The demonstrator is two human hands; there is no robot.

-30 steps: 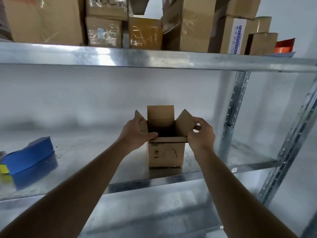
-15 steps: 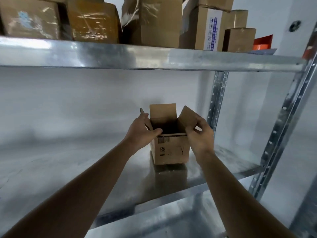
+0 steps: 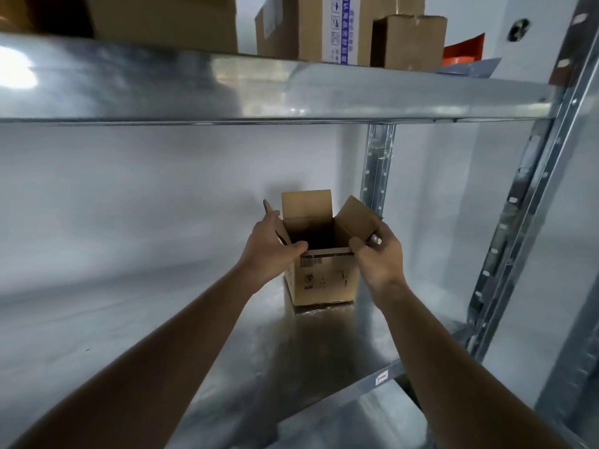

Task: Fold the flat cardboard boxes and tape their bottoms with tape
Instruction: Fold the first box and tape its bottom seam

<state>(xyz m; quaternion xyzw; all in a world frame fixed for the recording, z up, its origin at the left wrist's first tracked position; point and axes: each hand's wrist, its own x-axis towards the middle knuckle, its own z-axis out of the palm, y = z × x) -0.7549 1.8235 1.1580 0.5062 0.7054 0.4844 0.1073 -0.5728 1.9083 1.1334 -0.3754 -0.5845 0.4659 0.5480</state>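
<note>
While the cardboard box (image 3: 324,280) stands erected, top flaps open, on the metal shelf (image 3: 227,351), left hand (image 3: 272,254) and right hand (image 3: 379,257) each grip its side flaps; its bottom taping cannot be seen.

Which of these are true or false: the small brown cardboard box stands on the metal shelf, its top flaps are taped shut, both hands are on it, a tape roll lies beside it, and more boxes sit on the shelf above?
1. The small brown cardboard box stands on the lower galvanised metal shelf. True.
2. Its top flaps are taped shut. False: they stand open.
3. The left hand and right hand both grip the box at its rim. True.
4. A tape roll lies beside it. False: none is visible.
5. Cardboard boxes sit on the upper shelf. True.
</note>
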